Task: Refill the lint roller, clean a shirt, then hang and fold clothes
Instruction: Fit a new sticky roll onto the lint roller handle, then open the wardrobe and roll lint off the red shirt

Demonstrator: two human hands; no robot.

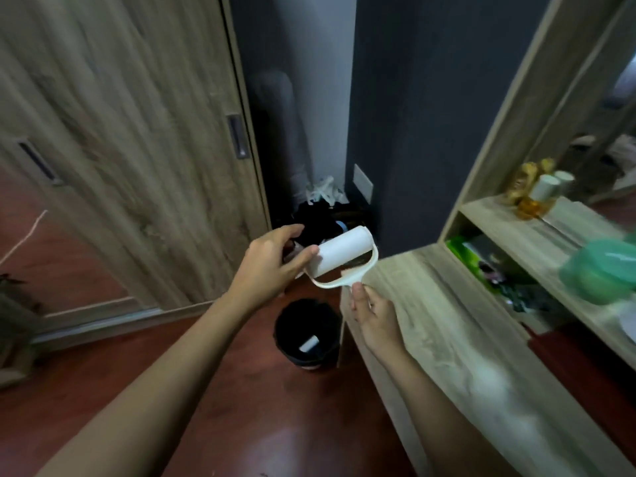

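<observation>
White lint roller (340,251), cream frame; right hand (375,315) grips handle, left hand (272,263) relaxed, thumb touching roll end.

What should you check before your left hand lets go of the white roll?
1. Right hand grips the handle: ok.
2. Left hand touches the near end of the white roll: ok.
3. White roll sits between the arms of the handle: ok.
4. White roll clicked fully into place: cannot tell.
5. A small white tube lies inside the black bin on the floor, out of the way: ok.
</observation>
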